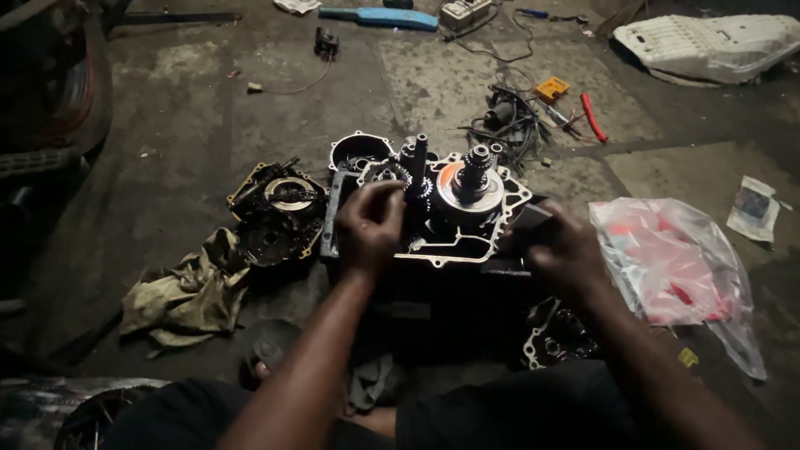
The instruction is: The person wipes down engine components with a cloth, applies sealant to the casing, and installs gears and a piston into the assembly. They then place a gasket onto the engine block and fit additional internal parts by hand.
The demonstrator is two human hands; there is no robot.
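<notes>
**Open engine case worked on the workshop floor**

On the concrete floor, straight ahead of the seated person, lies an open engine case (pixel 450 237) with its gear shafts (pixel 417 162) standing upright, so the internals face the worker. The left hand (pixel 371 221) reaches in from six o'clock and pinches a small gear (pixel 390 175) at the case's ten o'clock corner, fingers curled round it from above. The right hand (pixel 567 250) grips a dark flat part (pixel 529 221) at the case's three o'clock edge, closed on it, seemingly to steady the case. A removed side cover (pixel 279 212) sits at nine o'clock, face up, beside a crumpled rag (pixel 187 296) kept within reach. A plastic bag (pixel 675 267) lies at three o'clock, and loose wiring (pixel 508 121) and a red-handled tool (pixel 593 117) rest at one o'clock, clear of the work.
</notes>
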